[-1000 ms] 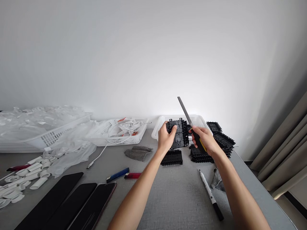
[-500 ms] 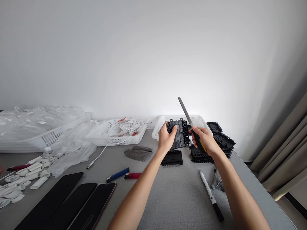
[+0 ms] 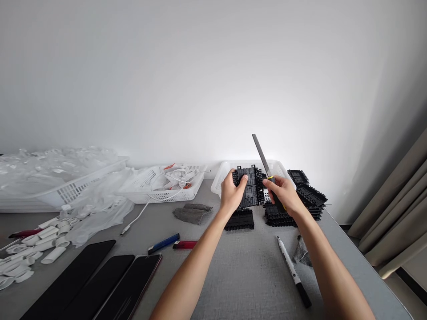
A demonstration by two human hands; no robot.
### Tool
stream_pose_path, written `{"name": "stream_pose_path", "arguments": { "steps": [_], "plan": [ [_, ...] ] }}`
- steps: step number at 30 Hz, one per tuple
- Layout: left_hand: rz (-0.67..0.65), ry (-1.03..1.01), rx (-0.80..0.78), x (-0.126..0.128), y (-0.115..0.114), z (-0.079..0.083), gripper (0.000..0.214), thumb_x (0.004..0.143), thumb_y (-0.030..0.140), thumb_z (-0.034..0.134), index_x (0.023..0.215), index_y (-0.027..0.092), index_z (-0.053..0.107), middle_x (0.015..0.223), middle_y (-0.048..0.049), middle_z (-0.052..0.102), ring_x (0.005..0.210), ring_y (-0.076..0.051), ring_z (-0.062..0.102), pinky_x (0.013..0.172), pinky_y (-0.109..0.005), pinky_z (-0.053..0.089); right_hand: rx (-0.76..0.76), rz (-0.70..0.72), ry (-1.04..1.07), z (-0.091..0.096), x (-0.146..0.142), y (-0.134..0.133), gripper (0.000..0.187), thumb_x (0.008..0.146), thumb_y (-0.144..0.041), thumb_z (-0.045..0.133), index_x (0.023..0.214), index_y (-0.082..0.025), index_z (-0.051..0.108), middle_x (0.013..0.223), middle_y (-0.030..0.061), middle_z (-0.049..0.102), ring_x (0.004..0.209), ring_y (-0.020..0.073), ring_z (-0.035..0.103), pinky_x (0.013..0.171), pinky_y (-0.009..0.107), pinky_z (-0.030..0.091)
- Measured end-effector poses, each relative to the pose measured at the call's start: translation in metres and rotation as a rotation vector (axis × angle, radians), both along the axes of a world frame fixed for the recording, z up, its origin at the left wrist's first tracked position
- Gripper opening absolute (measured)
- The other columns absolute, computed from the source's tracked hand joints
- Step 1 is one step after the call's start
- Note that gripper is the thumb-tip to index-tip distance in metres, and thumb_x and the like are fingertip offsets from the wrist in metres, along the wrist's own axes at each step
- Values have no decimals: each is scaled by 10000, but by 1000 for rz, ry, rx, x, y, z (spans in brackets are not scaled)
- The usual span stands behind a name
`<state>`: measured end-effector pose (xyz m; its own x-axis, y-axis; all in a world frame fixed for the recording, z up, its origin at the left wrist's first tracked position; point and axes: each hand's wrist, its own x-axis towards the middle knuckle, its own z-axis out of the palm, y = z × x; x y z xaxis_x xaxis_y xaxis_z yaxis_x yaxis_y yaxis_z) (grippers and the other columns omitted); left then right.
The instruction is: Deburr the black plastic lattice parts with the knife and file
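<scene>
My left hand [image 3: 233, 190] grips a black plastic panel with toothed edges [image 3: 250, 189], its thumb lying on the panel's face. Close by on the right, my right hand [image 3: 282, 192] is closed round the black and yellow handle of a flat metal file [image 3: 262, 154]. The blade points up and slightly left, and the fingertips are near the panel's right edge; whether they touch it I cannot tell. Below the panel another black panel [image 3: 239, 220] lies on the table. Behind both hands stands a white plastic basket [image 3: 218, 178], partly hidden.
Stacked black panels [image 3: 310, 195] sit right of the basket. A marker [image 3: 293, 271] and a grey cloth [image 3: 303, 252] lie near my right forearm. Leftward are a blue cutter [image 3: 163, 243], several dark phones [image 3: 130, 284], white tube pieces [image 3: 53, 254] and a basket with cables [image 3: 160, 195].
My right hand has shifted slightly left, closer to the panel, and its fingers sit differently on the handle. The file's blade has moved a little right. My left hand has barely moved.
</scene>
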<state>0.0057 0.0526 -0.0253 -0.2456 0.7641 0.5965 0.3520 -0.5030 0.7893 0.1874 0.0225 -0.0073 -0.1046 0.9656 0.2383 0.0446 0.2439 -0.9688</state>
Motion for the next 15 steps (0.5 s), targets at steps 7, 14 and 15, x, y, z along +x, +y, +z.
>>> {"name": "stream_pose_path", "arguments": {
  "steps": [7,14,15],
  "plan": [
    [-8,-35,-6,1,0,0,340,840,469,641,1053,207,604,1081,-102,705,1090,-287,647,966,-428,481,-38,63,-14,-1,-3,-2,413,725,-534,775,745,-216,513,526,-65,494,443,93,419,417,244,362],
    [35,-178,17,6,1,-5,346,833,364,655,1135,244,538,1131,-59,658,1064,-221,626,948,-359,466,-44,38,-24,-6,-3,2,435,643,-455,843,759,-214,499,603,-82,475,443,72,410,394,232,363],
    [41,-180,21,6,1,-5,369,827,346,659,1161,251,535,1150,-55,650,1057,-214,622,946,-353,464,-32,20,-18,-6,-2,2,434,635,-451,845,752,-212,502,623,-74,493,445,70,413,391,234,364]
  ]
}}
